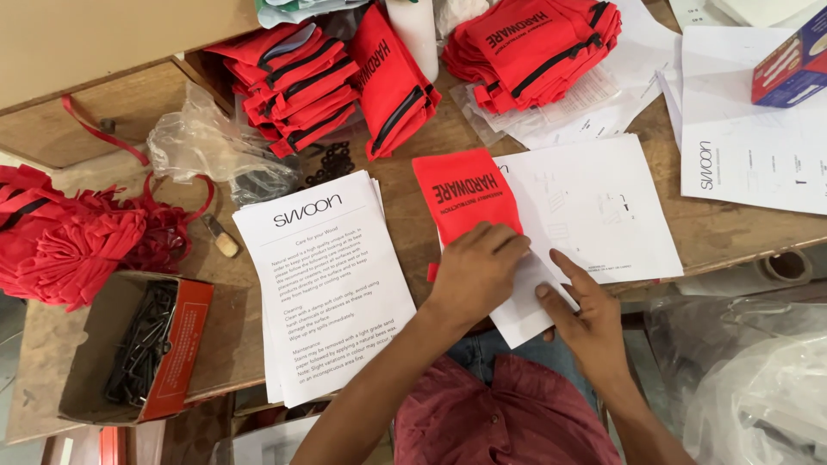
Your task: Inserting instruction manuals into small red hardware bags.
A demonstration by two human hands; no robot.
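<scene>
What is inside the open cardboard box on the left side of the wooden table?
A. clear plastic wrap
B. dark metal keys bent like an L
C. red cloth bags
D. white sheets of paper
B: the open cardboard box with a red flap holds a heap of dark, L-bent metal keys; the red cloth bags lie outside it on the wooden table.
</scene>
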